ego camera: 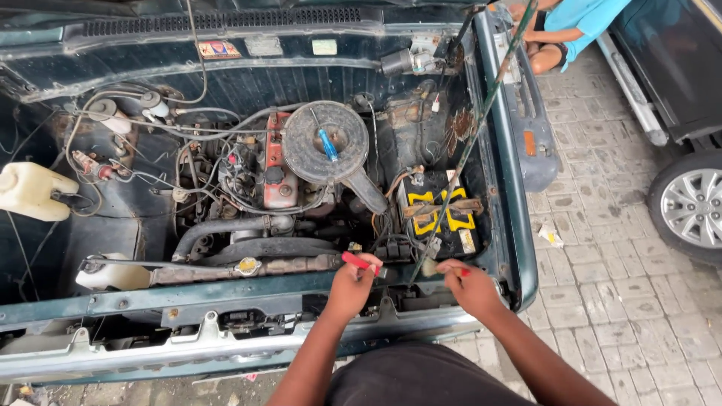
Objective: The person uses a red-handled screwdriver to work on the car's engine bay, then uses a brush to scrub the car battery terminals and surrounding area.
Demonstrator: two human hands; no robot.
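Observation:
I look down into an open car engine bay. My left hand (352,286) is closed around a red-handled tool (359,262) just above the front crossmember, near the radiator's right end. My right hand (470,284) pinches something small with a red tip near the base of the thin hood prop rod (481,120), right in front of the black battery with yellow caps (440,214). What the right hand grips is too small to identify. The two hands are about a hand's width apart.
A round black air cleaner (325,143) with a blue-handled screwdriver (328,144) lying on it sits mid-bay. A white fluid jug (30,192) stands at left. A person in a blue shirt (579,22) crouches top right. A parked car's wheel (690,207) is at right on paving.

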